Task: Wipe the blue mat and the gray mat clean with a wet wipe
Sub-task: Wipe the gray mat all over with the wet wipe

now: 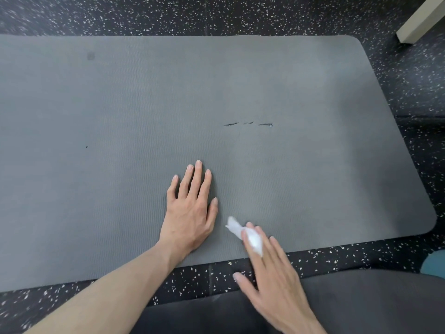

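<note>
The gray mat (168,104) lies flat on the floor and fills most of the view. It has small tears (248,123) right of centre and a faint dark spot (90,55) at the far left. My left hand (191,208) rests flat on the mat near its front edge, fingers straight and spread. My right hand (272,268) presses a crumpled white wet wipe (243,231) onto the mat with straight fingers, the wipe tucked between them. A teal-blue edge (434,262) shows at the far right; I cannot tell whether it is the blue mat.
Black speckled rubber flooring (240,15) surrounds the mat. A pale beam or furniture leg (419,20) stands at the top right. My dark-clothed legs (361,304) fill the bottom right of the view.
</note>
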